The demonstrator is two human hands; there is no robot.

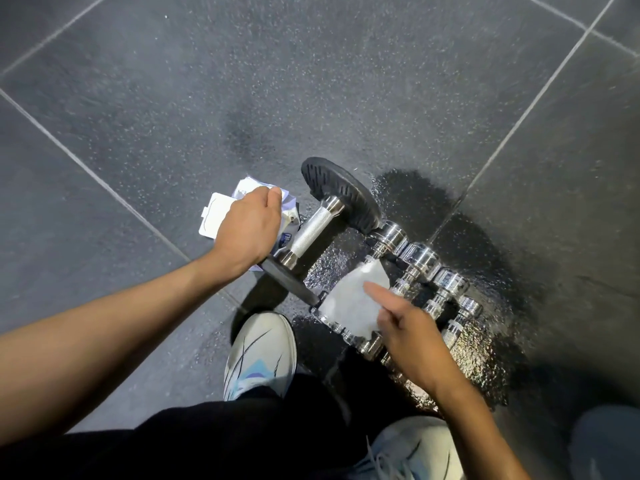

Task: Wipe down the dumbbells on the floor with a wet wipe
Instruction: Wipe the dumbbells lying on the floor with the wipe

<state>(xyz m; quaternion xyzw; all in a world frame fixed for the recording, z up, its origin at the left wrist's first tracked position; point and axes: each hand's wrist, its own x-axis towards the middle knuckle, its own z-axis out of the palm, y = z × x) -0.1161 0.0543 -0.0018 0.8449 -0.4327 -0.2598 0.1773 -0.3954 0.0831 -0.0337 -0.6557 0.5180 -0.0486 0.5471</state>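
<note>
A large dumbbell [313,230] with black rubber plates and a knurled steel handle lies on the dark floor. To its right lie several small chrome dumbbells [420,261] side by side. My left hand [247,230] grips a wet wipe packet [221,213] with its white flap open, just left of the large dumbbell. My right hand [408,332] holds a white wet wipe [353,299] over the near ends of the chrome dumbbells, index finger stretched out across the wipe. How the other right fingers lie is hidden.
The floor is dark speckled rubber tiles with pale seams [97,178]. My two light sneakers [259,355] stand just in front of the dumbbells, and black trousers [242,441] fill the bottom. A wet, shiny patch [478,348] surrounds the chrome dumbbells.
</note>
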